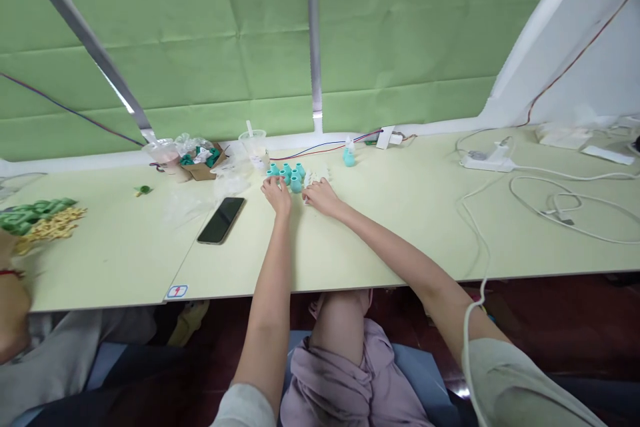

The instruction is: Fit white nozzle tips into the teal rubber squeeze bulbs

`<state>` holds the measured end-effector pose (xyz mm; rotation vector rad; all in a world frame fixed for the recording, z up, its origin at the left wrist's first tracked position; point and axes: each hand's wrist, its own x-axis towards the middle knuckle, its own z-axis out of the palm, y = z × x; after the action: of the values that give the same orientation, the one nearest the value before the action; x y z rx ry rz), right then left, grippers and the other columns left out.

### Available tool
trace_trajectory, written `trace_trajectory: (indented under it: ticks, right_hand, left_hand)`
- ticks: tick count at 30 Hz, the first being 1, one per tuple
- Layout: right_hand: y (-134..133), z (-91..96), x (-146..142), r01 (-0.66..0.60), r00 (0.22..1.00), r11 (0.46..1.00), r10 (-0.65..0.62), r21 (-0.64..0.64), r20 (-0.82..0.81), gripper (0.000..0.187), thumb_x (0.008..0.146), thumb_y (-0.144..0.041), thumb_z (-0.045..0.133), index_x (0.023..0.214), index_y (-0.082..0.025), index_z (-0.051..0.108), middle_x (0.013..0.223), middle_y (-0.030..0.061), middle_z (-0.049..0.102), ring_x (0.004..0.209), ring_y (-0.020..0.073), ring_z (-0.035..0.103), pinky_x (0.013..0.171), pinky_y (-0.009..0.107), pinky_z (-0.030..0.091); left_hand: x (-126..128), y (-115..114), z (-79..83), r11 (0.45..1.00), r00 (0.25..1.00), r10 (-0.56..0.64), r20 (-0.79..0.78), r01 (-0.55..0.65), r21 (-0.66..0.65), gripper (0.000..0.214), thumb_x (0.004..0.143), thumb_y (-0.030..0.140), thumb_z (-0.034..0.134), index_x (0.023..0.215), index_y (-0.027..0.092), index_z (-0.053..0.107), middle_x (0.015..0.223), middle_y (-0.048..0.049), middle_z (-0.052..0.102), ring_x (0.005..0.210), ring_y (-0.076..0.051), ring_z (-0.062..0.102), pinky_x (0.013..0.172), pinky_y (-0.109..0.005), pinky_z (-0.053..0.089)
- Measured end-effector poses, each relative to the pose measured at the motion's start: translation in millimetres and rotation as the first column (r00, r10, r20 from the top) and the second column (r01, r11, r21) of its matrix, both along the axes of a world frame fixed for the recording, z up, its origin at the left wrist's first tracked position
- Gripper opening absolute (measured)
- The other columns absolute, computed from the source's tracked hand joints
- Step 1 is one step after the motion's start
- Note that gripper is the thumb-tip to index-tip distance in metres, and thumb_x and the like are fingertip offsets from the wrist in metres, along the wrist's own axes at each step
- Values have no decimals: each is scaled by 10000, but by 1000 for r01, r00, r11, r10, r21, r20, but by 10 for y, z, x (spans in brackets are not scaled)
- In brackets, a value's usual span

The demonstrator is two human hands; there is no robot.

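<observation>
At the far middle of the table (400, 240), both hands are seen stretched forward, side by side.

Left hand (277, 195): knuckles up, fingers curled down onto the near edge of a cluster of teal pieces (289, 175), which stands at its 12 o'clock. Contact is seen, but whether a piece is gripped cannot be told.

Right hand (321, 197): laid palm down at 3 o'clock of the left hand, close beside it. Its fingers are bent over a few small white parts (313, 178) at its 12 o'clock. The fingertips are hidden, so a grasp cannot be confirmed. The white parts are set just beside the teal pieces, at their 3 o'clock.

Noted around the hands:
- A black phone (221, 220) is laid flat at 8 o'clock of the left hand, near it.
- A clear cup with straw (253, 145) is placed at 11 o'clock of the teal pieces.
- A small teal bottle (349, 156) is stood upright at 1 o'clock of the right hand.
- A cardboard box (203, 168) is recorded at 10 o'clock of the left hand.
- A white cable (550, 203) is looped at 3 o'clock, well apart.
- Green and yellow pieces (37, 217) are heaped at far 9 o'clock, above another person's arm (10, 307).
</observation>
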<state>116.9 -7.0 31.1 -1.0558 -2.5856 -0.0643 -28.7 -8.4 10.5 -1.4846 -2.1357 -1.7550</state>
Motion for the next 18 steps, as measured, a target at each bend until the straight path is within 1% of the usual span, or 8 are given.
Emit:
trace_trajectory:
  ticks: [2,4,5,7,9,11,15,18]
  right_hand:
    - [58,18,55,36,976,996,-52,-81,-213,78,803,-232,626,798,-216,702,847,69,717,876,247,628,883,440,371]
    - [142,48,137,55,847,973,-165,-226,-505,83,785,-294,646,777,-233,700,811,30,722,794,202,645,821,385,443]
    - [191,61,177,29,748,950,-226,-310,-624,86,766,-311,661,770,-234,698,798,17,722,757,181,648,770,349,474]
    - [284,69,234,-87,570,896,-314,-436,-759,104,708,-316,700,738,-217,689,767,10,720,694,156,646,680,293,502]
    - [353,46,248,-200,487,855,-337,-478,-806,157,647,-330,740,703,-198,677,731,12,715,635,140,633,637,270,508]
    - [385,1,223,-244,461,844,-333,-478,-823,214,607,-366,763,681,-191,664,701,8,708,584,124,612,620,262,505]
    - [374,-52,142,-233,441,853,-335,-467,-832,240,634,-404,742,699,-191,654,718,5,705,602,120,618,631,253,495]
    - [350,8,146,-107,580,882,-320,-459,-749,198,710,-397,692,762,-207,674,780,-6,713,667,126,630,670,258,470]
  left_hand:
    - [13,-8,30,998,999,-46,6,45,48,175,880,241,463,910,193,628,1095,-106,556,1122,-229,451,1020,-408,324]
    - [43,3,67,977,981,-190,44,184,107,172,858,279,511,923,197,647,1082,-93,589,1063,-216,502,975,-386,379]
    - [65,13,85,948,949,-304,82,293,125,182,841,297,539,933,196,659,1065,-87,610,1012,-210,532,934,-374,413]
    - [121,40,112,844,823,-537,188,519,136,226,797,319,595,965,193,681,1025,-79,648,902,-198,574,836,-351,465]
    - [177,69,115,748,690,-657,302,646,152,289,745,328,654,993,185,690,987,-79,672,833,-188,590,776,-337,482]
    - [218,95,93,731,632,-671,388,653,198,354,685,336,713,996,168,692,974,-85,680,812,-183,598,767,-334,488]
    - [234,132,23,752,580,-642,502,606,260,424,609,387,773,952,149,697,1002,-107,681,896,-212,623,845,-361,493]
    - [210,145,4,762,562,-628,538,582,283,441,581,445,787,884,136,701,973,-122,689,948,-239,630,888,-380,487]
